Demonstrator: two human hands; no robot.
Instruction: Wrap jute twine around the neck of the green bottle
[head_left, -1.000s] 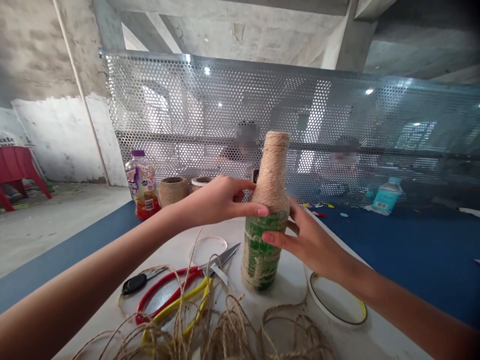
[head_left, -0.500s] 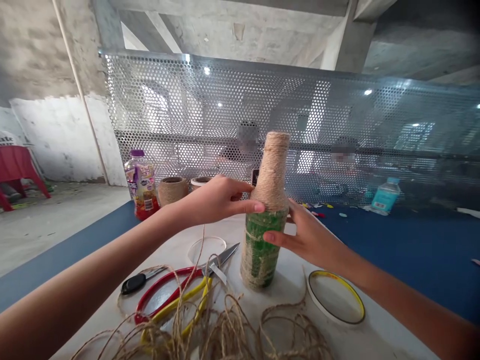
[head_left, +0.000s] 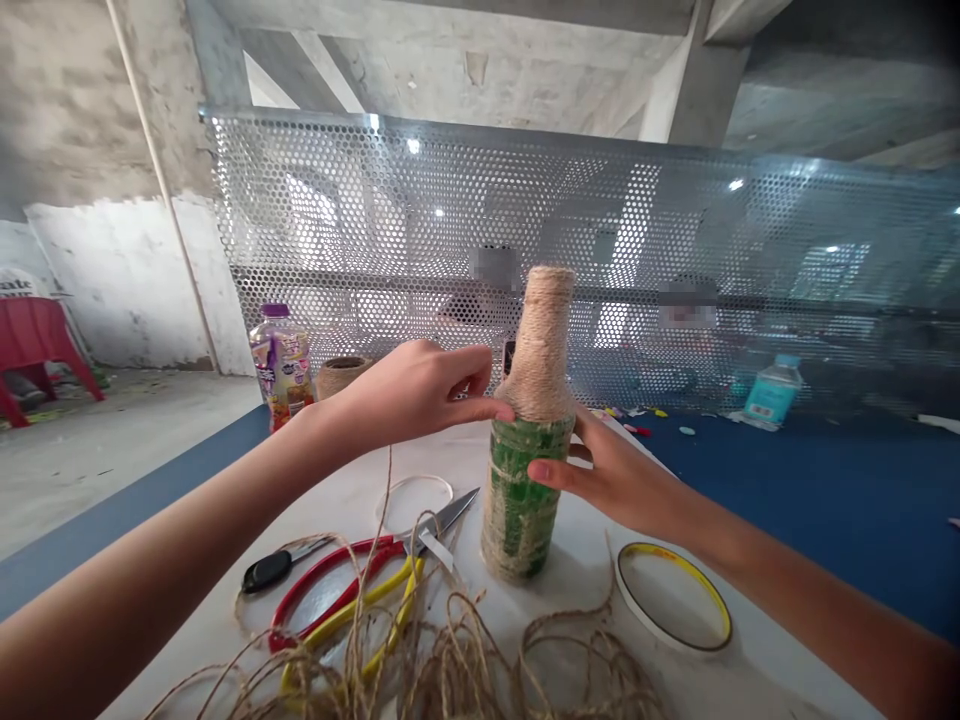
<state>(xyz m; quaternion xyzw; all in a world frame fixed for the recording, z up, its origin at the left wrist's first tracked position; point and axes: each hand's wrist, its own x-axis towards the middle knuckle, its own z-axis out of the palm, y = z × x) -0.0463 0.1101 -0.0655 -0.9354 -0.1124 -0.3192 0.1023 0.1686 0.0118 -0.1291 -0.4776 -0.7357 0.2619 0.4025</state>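
Note:
A green glass bottle stands upright on the white table top. Jute twine covers its neck and shoulder and lies in looser turns lower down. My right hand wraps round the bottle's middle from the right, thumb on the front. My left hand reaches in from the left with its fingers pinched at the bottle's shoulder, on the twine edge. A strand of twine hangs from that hand down to a loose heap of twine at the near edge.
Scissors with red and yellow handles lie left of the bottle, beside a white ring. A yellow-rimmed lid lies to the right. A twine spool and a juice bottle stand at the back before a perforated metal screen; people sit behind it.
My left hand has drawn back a little from the bottle's front to its left shoulder, fingers now pinched. The right hand keeps its hold. The bottle has barely moved.

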